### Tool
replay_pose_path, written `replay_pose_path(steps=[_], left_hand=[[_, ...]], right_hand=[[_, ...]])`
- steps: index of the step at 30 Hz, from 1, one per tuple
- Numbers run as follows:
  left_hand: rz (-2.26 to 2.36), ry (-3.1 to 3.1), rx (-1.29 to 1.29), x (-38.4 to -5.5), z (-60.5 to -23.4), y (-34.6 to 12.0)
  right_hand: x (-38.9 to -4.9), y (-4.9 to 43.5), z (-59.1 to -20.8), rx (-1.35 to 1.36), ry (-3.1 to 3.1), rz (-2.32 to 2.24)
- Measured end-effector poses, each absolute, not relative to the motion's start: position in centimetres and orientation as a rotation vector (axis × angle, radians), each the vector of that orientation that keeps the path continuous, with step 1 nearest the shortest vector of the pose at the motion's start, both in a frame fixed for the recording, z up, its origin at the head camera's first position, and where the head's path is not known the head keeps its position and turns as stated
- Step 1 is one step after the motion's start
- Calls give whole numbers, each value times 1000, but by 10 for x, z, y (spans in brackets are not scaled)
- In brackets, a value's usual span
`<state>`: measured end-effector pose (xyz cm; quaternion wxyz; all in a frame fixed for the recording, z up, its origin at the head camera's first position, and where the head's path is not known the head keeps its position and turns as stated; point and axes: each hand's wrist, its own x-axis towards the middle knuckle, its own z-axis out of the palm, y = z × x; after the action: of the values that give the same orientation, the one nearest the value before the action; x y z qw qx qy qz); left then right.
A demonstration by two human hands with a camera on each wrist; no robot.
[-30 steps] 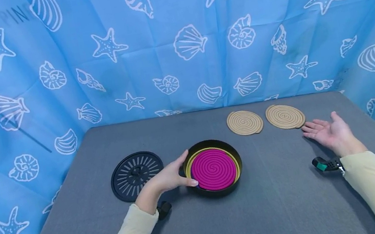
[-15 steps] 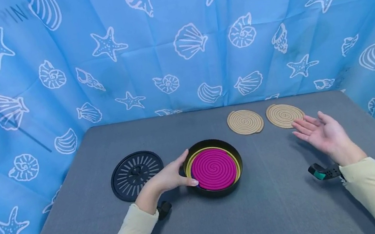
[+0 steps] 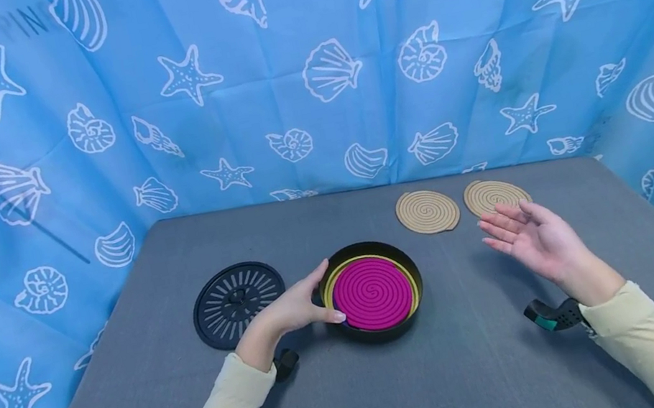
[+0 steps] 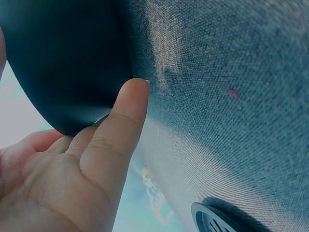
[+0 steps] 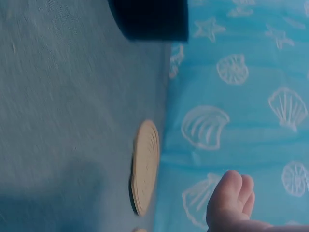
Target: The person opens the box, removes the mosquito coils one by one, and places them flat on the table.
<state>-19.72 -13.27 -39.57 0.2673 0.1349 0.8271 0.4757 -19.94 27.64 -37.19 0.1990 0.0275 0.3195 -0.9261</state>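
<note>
My left hand point(image 3: 290, 310) grips the left side of a round black container point(image 3: 383, 335), thumb at the rim. In the left wrist view, its fingers curve against the smooth outer wall of the container point(image 4: 67, 63). Inside lies a magenta spiral coaster point(image 3: 374, 293) atop a yellow one point(image 3: 363, 258). A sliver of dark blue shows beneath the magenta coaster by the thumb. My right hand point(image 3: 534, 244) is held palm up above the table, fingers extended, holding nothing. Just behind it lies a tan spiral coaster point(image 3: 492, 191), which the fingertips partly cover.
A second tan spiral coaster point(image 3: 428, 212) lies flat to the left of the first. A round black slotted lid point(image 3: 237, 296) with a central knob rests left of the container. Grey cloth covers the table point(image 3: 451, 386). A blue shell-print curtain point(image 3: 294, 93) encloses its back and sides.
My right hand has moved left and slightly toward me, away from the right edge of the right tan coaster. The left hand and the container have stayed put.
</note>
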Motion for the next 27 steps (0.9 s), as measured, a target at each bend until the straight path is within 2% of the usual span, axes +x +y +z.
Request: replay_pose_path(steps=[17,27], left_hand=[[1284,2237,351,-197,-395,-132],[1269,2248,368,-197,-395,-131]], right_hand=[[-188,225,-372,-203,1099,-2405],[-190,199,-366,-278,1399,-2176]])
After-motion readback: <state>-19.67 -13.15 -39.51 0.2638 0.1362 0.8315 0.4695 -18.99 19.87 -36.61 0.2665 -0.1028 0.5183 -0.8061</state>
